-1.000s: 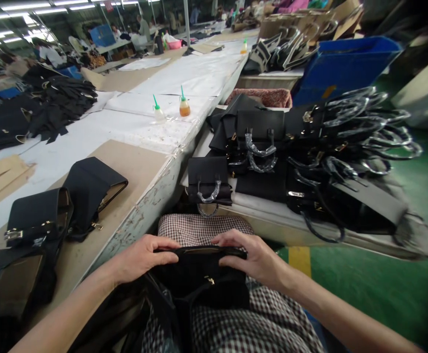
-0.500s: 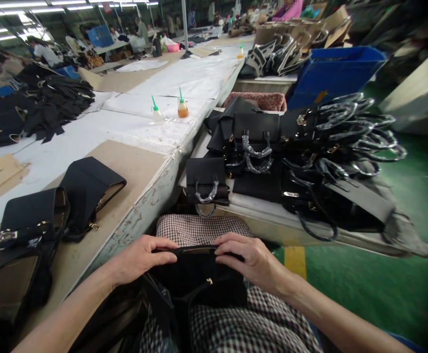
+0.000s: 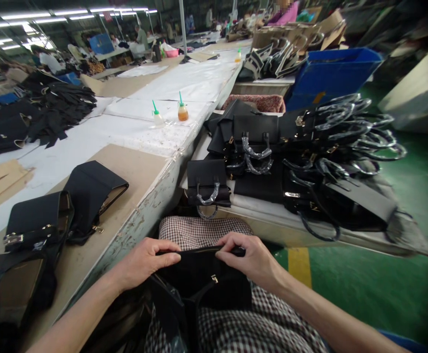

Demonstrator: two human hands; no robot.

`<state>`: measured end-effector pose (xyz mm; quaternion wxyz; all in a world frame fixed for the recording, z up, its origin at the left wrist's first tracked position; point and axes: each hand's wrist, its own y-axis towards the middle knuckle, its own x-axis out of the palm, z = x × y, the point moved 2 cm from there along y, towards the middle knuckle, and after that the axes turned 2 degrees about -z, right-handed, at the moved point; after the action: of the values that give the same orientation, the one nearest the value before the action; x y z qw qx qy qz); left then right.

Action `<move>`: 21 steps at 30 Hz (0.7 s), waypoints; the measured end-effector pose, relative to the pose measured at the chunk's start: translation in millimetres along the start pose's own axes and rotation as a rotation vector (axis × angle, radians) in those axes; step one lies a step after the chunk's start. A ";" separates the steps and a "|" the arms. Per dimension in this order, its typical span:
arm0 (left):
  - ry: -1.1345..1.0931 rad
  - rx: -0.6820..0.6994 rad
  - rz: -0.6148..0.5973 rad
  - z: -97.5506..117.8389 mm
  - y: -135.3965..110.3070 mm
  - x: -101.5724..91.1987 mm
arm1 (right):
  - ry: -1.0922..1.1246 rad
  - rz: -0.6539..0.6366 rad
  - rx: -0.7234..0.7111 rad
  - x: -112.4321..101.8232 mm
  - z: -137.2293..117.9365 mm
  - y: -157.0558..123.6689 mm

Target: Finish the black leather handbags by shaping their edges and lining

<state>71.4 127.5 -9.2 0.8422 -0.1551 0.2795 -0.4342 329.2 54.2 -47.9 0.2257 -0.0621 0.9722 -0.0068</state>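
Fingers of left hand [image 3: 142, 262] and right hand [image 3: 254, 255] clamp black handbag [image 3: 191, 272] rim [image 3: 197, 250]; gold fitting [image 3: 214, 279] attached, rim work, we judge, unfinished.

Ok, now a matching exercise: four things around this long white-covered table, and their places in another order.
1. black bag at bottom centre with gold-coloured fitting
2. amber-filled bottle with green spout
3. big blue plastic bin
4. dark-and-white checked cloth

A. beyond the heaped black bags
B. showing above and below the black bag
C. held in the left hand and right hand
D. on the long white-covered table, beside a paler bottle

Pairs: 1-C, 2-D, 3-A, 4-B
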 end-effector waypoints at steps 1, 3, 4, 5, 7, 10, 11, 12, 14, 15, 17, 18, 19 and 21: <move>-0.002 -0.002 0.010 -1.2 -0.1 0.0 | 0.015 0.012 0.009 2.2 2.9 0.5; -0.004 -0.010 0.020 -2.9 -0.3 -0.4 | 0.046 0.015 0.029 5.5 7.9 1.2; -0.006 -0.014 0.021 -3.3 -0.2 -0.7 | 0.075 0.018 0.043 6.4 10.2 1.4; -0.010 -0.015 0.019 -3.3 -0.1 -1.1 | 0.112 0.025 0.059 6.9 12.3 1.6; -0.020 -0.018 0.009 -2.5 0.7 -2.0 | 0.188 0.033 0.088 6.7 15.5 2.1; -0.036 -0.023 -0.017 -1.3 3.5 -3.0 | 0.222 0.004 0.106 5.5 16.9 4.1; -0.047 -0.027 -0.026 -1.3 4.7 -3.2 | 0.223 -0.011 0.112 5.0 16.5 5.2; -0.059 -0.032 -0.031 -1.6 6.0 -3.4 | 0.233 -0.027 0.118 4.8 16.0 6.4; -0.085 -0.044 -0.031 -2.9 8.3 -3.6 | 0.277 -0.058 0.132 4.6 15.0 9.0; -0.095 -0.052 -0.027 -3.7 9.1 -3.6 | 0.303 -0.072 0.136 4.6 14.6 10.2; -0.111 -0.065 -0.011 -5.0 9.8 -2.9 | 0.334 -0.095 0.147 4.5 14.0 12.4; -0.117 -0.069 0.000 -5.3 9.9 -2.4 | 0.330 -0.110 0.154 4.1 13.8 13.4; -0.124 -0.073 0.012 -5.5 9.9 -1.7 | 0.310 -0.131 0.156 3.6 13.3 14.4; -0.148 -0.078 0.038 -5.6 9.8 -0.1 | 0.232 -0.202 0.129 1.7 11.1 16.7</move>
<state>74.3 133.1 -18.5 0.8618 -0.2143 0.2360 -0.3945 330.6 70.7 -59.3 0.1137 -0.1437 0.9781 -0.0989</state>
